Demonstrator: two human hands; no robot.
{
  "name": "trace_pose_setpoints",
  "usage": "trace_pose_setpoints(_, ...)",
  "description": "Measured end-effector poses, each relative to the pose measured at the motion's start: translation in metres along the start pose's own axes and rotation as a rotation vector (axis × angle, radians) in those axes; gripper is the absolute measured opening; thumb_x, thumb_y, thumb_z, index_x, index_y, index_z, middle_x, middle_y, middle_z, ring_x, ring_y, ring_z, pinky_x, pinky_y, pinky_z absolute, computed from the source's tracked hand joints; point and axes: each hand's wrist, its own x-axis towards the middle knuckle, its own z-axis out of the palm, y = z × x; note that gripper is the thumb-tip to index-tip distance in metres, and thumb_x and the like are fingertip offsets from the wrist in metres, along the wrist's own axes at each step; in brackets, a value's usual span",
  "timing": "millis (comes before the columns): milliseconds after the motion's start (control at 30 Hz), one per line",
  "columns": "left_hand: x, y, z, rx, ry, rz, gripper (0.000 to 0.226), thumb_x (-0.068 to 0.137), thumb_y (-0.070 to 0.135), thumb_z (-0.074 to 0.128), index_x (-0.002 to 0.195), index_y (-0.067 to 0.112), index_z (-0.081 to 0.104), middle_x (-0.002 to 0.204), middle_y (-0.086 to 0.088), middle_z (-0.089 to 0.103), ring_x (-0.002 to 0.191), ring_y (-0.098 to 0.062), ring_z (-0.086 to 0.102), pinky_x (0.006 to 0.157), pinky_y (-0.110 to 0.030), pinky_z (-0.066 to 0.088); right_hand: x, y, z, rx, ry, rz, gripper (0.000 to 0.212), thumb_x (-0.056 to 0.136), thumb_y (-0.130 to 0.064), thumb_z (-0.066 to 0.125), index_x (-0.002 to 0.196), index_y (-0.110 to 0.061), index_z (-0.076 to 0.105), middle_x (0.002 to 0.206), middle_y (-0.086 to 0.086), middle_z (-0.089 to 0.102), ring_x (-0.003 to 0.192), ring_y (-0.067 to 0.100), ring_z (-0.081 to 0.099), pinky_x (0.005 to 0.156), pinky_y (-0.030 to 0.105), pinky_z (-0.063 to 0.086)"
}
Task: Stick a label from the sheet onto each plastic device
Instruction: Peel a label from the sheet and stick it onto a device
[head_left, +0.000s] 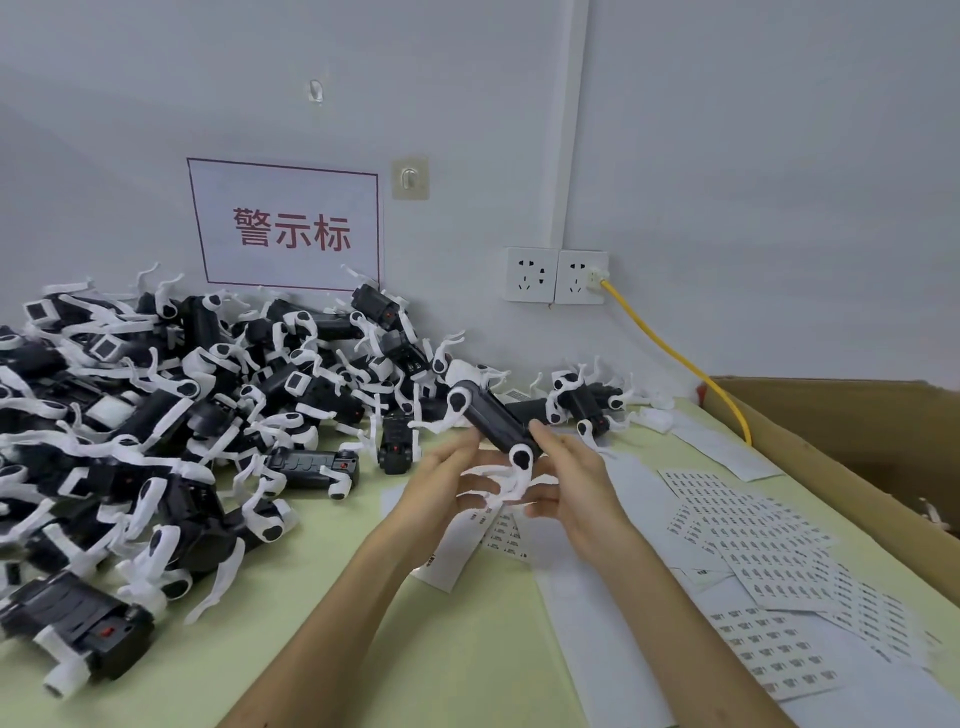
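A pile of devices (182, 415), black bodies with white curved limbs, covers the left half of the pale green tabletop (467, 649) and is banked against the wall. The left edge of the view cuts it off, and the devices are so tangled that single ones in the middle are hard to separate. On the wall above hangs a sign (288, 228) with red characters; its lower edge is hidden behind the pile.

Near the centre, the left hand (441, 478) is raised off the tabletop with its fingers fairly straight, their tips against the white limb of the held device (493, 423). Whether it also carries a label cannot be told. The device is tilted, its far end up and to the left and its near end down between the two hands. The right hand (576, 478) grips it, with the thumb laid on the black body and the fingers curled beneath, partly hidden by the lower white limb.

Under the hands lies a used sheet (504, 535), mostly covered by them. To the right, overlapping label sheets (753, 540) are spread over the tabletop; their print is too small to read. A yellow cable (675, 358) runs from the wall sockets (556, 275) down behind a cardboard box (857, 431), which is cut off at the right edge.
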Motion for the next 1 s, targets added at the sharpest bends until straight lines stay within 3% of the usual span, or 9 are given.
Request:
trace_pose_setpoints(133,0.001,-0.004,-0.004,-0.013,-0.013,0.007,0.018,0.101,0.025,0.061,0.108,0.011,0.070,0.092,-0.002,0.068,0.067,-0.014,0.059,0.064,-0.023,0.049,0.001,0.002,0.001,-0.068,-0.038,-0.021,0.016,0.097,-0.023,0.063,0.105,-0.009,0.066,0.057,0.005,0.058,0.049,0.026,0.065,0.044,0.025,0.050)
trace_pose_setpoints(233,-0.001,-0.006,-0.004,-0.049,0.043,-0.009,0.032,0.099,0.039,0.063,0.114,0.011,0.066,0.085,0.003,0.069,0.077,-0.020,0.059,0.075,-0.032,0.053,0.002,0.005,0.003,-0.181,-0.091,-0.052,0.012,0.094,-0.022,0.067,0.104,-0.014,0.068,0.054,0.002,0.056,0.045,0.021,0.058,0.046,0.024,0.048)
trace_pose_setpoints(333,0.001,-0.007,-0.006,0.000,0.092,0.009,0.037,0.101,0.046,0.056,0.121,0.017,0.064,0.112,0.003,0.073,0.103,-0.021,0.068,0.096,-0.038,0.055,0.003,0.008,0.004,-0.279,-0.084,-0.157,0.011,0.090,-0.025,0.072,0.099,-0.019,0.071,0.060,0.001,0.050,0.046,0.012,0.045,0.046,0.022,0.041)
trace_pose_setpoints(400,0.001,-0.007,-0.005,0.021,0.076,0.016,0.045,0.104,0.050,0.047,0.125,0.016,0.066,0.121,-0.002,0.074,0.113,-0.020,0.070,0.101,-0.038,0.053,0.002,0.009,0.004,-0.326,-0.072,-0.226,0.011,0.088,-0.027,0.076,0.097,-0.022,0.073,0.070,0.002,0.053,0.056,0.008,0.048,0.052,0.022,0.043)
trace_pose_setpoints(533,0.000,-0.003,0.000,-0.052,0.068,-0.056,0.054,0.108,0.052,0.029,0.123,0.020,0.069,0.114,0.000,0.077,0.105,-0.019,0.074,0.087,-0.032,0.052,0.003,0.011,0.006,-0.344,-0.033,-0.289,0.011,0.085,-0.031,0.078,0.092,-0.026,0.072,0.085,-0.011,0.067,0.076,0.000,0.058,0.071,0.018,0.047)
trace_pose_setpoints(667,-0.003,-0.002,0.000,0.008,0.016,0.004,0.049,0.101,0.052,0.046,0.120,0.015,0.073,0.104,-0.006,0.077,0.088,-0.017,0.070,0.070,-0.024,0.048,0.004,0.012,0.007,-0.305,-0.014,-0.331,0.017,0.085,-0.032,0.078,0.096,-0.024,0.068,0.083,-0.021,0.069,0.079,-0.007,0.062,0.068,0.009,0.046)
trace_pose_setpoints(733,-0.005,-0.002,0.003,0.015,-0.014,0.040,0.051,0.091,0.053,0.055,0.118,0.012,0.073,0.107,-0.015,0.075,0.092,-0.027,0.067,0.076,-0.030,0.049,0.004,0.011,0.007,-0.262,0.002,-0.330,0.019,0.085,-0.032,0.077,0.097,-0.021,0.068,0.084,-0.019,0.069,0.080,-0.007,0.063,0.068,0.011,0.048)
trace_pose_setpoints(867,-0.008,-0.005,0.005,0.036,-0.130,0.052,0.061,0.089,0.048,0.062,0.120,-0.005,0.064,0.106,-0.022,0.062,0.098,-0.035,0.052,0.087,-0.045,0.042,0.001,0.006,0.007,-0.133,0.019,-0.243,0.034,0.082,-0.045,0.075,0.093,-0.014,0.065,0.087,-0.004,0.068,0.081,0.010,0.066,0.078,0.031,0.054)
trace_pose_setpoints(1000,-0.010,-0.003,0.005,0.019,-0.200,-0.007,0.042,0.094,0.049,0.058,0.110,0.016,0.078,0.109,-0.013,0.074,0.093,-0.029,0.068,0.092,-0.047,0.049,-0.003,0.000,0.003,0.043,-0.132,-0.127,0.041,0.078,-0.047,0.073,0.095,-0.012,0.060,0.085,0.000,0.066,0.076,0.011,0.065,0.065,0.026,0.049)
